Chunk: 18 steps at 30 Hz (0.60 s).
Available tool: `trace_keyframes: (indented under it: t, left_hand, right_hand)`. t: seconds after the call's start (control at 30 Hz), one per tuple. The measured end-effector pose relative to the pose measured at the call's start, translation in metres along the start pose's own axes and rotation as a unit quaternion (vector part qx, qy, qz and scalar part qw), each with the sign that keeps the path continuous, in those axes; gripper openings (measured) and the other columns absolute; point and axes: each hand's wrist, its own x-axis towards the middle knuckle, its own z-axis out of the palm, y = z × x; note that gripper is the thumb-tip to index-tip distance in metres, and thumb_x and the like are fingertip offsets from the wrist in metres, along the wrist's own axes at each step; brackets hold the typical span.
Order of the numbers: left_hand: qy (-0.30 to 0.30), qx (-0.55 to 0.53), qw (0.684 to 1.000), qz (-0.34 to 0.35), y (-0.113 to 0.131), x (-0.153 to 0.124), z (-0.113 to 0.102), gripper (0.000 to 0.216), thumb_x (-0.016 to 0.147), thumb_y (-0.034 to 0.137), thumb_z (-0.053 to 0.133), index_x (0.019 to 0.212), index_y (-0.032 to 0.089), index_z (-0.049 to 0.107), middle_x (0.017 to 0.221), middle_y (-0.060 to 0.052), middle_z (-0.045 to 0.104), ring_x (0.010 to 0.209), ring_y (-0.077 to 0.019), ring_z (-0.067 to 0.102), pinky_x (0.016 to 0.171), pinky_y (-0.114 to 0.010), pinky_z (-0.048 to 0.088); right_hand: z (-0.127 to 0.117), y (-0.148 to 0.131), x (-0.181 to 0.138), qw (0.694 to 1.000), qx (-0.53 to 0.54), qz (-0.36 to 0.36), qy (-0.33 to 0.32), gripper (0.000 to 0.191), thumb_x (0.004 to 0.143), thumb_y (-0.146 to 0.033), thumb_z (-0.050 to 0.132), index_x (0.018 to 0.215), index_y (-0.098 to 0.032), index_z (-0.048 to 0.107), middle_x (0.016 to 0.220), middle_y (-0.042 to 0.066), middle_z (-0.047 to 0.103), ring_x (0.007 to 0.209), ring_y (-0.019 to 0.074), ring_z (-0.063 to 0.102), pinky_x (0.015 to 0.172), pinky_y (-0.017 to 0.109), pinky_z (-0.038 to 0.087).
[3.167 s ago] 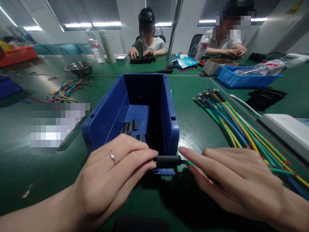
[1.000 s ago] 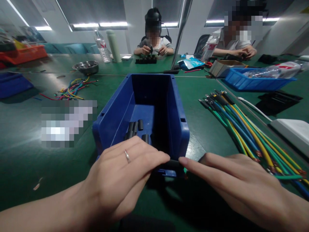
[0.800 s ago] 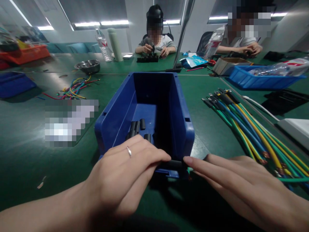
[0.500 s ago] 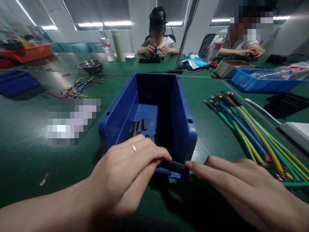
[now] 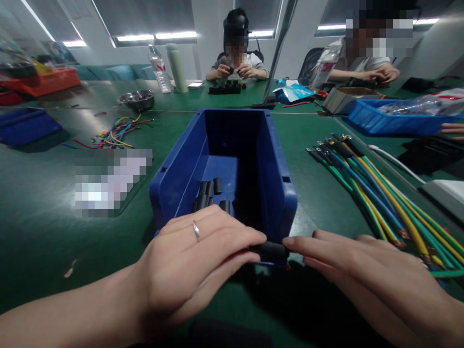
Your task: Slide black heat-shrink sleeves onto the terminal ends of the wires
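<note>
My left hand (image 5: 192,261), a ring on one finger, pinches the left end of a short black tube (image 5: 270,250) in front of the blue bin (image 5: 170,179). My right hand (image 5: 362,275) meets the tube's right end with its fingertips; a green wire (image 5: 444,273) runs out from under that hand to the right. What the right fingers grip is hidden beneath them. Several more black tube pieces (image 5: 210,191) lie inside the bin. A bundle of green, blue and yellow wires (image 5: 362,186) with metal lugs lies to the right.
Loose coloured wire scraps (image 5: 112,133) and a steel bowl (image 5: 137,99) lie far left. A shallow blue tray (image 5: 391,121) sits far right, a white box (image 5: 445,195) at the right edge. Two people work across the green table (image 5: 43,232). A metal post (image 5: 279,48) rises behind the bin.
The gap between my hands has closed since the oldest frame and less of the black tube shows. The view has drifted a little; the bin appears further right.
</note>
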Motion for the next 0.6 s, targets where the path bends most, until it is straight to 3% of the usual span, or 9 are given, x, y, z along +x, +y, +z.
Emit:
trace_keyframes:
  t: [0.2,0.4,0.6]
  left_hand:
    - [-0.014,0.007,1.000,-0.017,0.002,-0.001,-0.003,0.015,0.110,0.016,0.060,0.120,0.015,0.072,0.103,-0.003,0.082,0.094,-0.0101,0.077,0.092,-0.016,0.062]
    - [-0.011,0.042,0.999,0.013,0.000,0.000,-0.001,0.015,0.111,0.015,0.058,0.116,0.013,0.072,0.098,-0.002,0.080,0.090,-0.0083,0.075,0.089,-0.014,0.060]
    - [-0.053,0.078,0.995,0.030,0.001,-0.012,-0.004,0.024,0.115,0.019,0.049,0.132,0.019,0.066,0.103,-0.003,0.081,0.096,-0.0123,0.077,0.090,-0.020,0.064]
  right_hand:
    - [-0.004,-0.008,0.012,1.000,-0.012,-0.023,0.008,0.039,0.107,-0.013,0.037,0.138,-0.025,0.057,0.090,-0.003,0.077,0.055,0.0111,0.064,0.052,0.023,0.047]
    - [-0.004,-0.018,0.025,0.996,-0.066,-0.039,0.054,0.027,0.118,-0.023,0.029,0.125,-0.020,0.054,0.078,-0.007,0.073,0.050,0.0074,0.062,0.049,0.023,0.044]
    - [-0.001,-0.022,0.025,0.989,-0.108,-0.074,0.067,0.024,0.118,-0.020,0.035,0.125,-0.013,0.056,0.069,-0.007,0.058,0.050,0.0080,0.055,0.046,0.028,0.035]
